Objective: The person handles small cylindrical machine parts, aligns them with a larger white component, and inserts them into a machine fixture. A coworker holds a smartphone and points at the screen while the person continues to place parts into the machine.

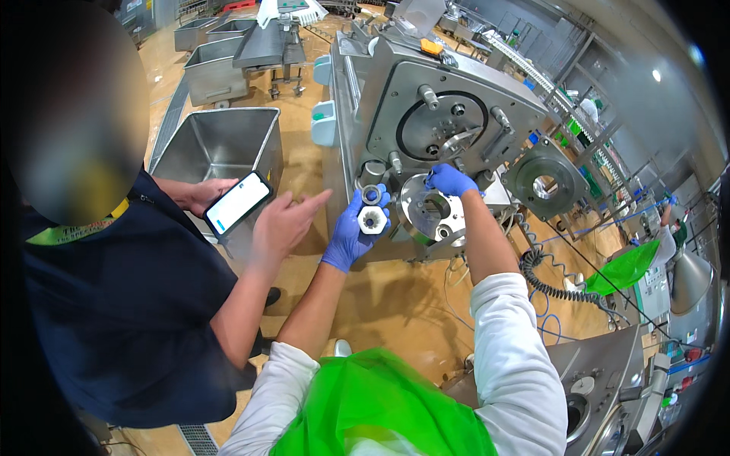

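My left hand point(351, 232), in a blue glove, holds a white hexagonal nut point(372, 221) with a round hole, along with a grey metal ring point(372, 195) just beyond it. To the right, my blue-gloved right hand point(450, 180) is closed, its fingers bent down at the upper rim of a round metal housing point(411, 216) with holes in it. Whatever those fingers grip is hidden. Behind both hands stands a large steel machine point(380, 99), its front face bearing a round plate point(433, 121) and several studs.
At my left a co-worker in dark clothes holds a phone point(238, 204), one hand point(293, 224) reaching near my left wrist. Steel tubs point(262, 125) stand beyond. A flanged metal plate point(525, 178) and coiled cable point(563, 292) are to the right; another steel machine point(555, 357) is near right.
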### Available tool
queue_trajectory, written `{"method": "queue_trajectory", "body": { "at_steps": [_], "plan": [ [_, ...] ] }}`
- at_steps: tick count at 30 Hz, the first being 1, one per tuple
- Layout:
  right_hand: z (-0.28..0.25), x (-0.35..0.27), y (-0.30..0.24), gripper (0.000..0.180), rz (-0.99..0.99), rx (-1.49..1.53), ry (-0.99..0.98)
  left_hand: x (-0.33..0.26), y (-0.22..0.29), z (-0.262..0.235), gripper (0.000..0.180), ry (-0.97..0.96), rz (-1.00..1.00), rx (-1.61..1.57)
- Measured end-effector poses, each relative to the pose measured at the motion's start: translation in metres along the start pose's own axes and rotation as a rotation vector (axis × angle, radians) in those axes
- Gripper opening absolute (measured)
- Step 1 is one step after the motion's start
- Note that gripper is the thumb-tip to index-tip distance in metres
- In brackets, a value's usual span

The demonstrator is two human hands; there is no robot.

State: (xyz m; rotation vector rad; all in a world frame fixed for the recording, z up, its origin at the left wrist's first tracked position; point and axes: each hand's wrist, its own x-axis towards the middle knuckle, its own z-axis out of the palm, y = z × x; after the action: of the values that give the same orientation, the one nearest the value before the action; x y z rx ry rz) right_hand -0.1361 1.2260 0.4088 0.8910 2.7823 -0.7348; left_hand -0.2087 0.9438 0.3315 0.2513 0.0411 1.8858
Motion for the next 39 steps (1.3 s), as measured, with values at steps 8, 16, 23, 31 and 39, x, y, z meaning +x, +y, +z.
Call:
{"method": "queue_trajectory", "body": {
  "at_steps": [8, 16, 23, 31, 39],
  "plan": [
    [-0.023, -0.071, -0.042, 0.020, -0.113, 0.259, -0.102, 0.009, -0.010, -0.001, 0.048, 0.042, -0.037, -0.034],
    [-0.024, -0.111, -0.070, 0.016, -0.268, 0.594, -0.061, 0.018, -0.029, 0.013, 0.041, 0.220, 0.001, 0.078],
    [-0.005, -0.101, -0.085, 0.018, -0.422, 0.759, 0.010, 0.015, -0.019, -0.006, 0.039, 0.150, 0.014, 0.017],
    [0.053, -0.111, -0.097, 0.019, -0.188, 0.994, -0.137, -0.021, -0.002, -0.014, 0.041, 0.160, 0.180, 0.352],
    [0.085, -0.106, -0.117, 0.023, -0.189, 1.102, -0.256, -0.060, 0.009, -0.008, 0.042, 0.381, 0.230, 0.479]
  ]
}}
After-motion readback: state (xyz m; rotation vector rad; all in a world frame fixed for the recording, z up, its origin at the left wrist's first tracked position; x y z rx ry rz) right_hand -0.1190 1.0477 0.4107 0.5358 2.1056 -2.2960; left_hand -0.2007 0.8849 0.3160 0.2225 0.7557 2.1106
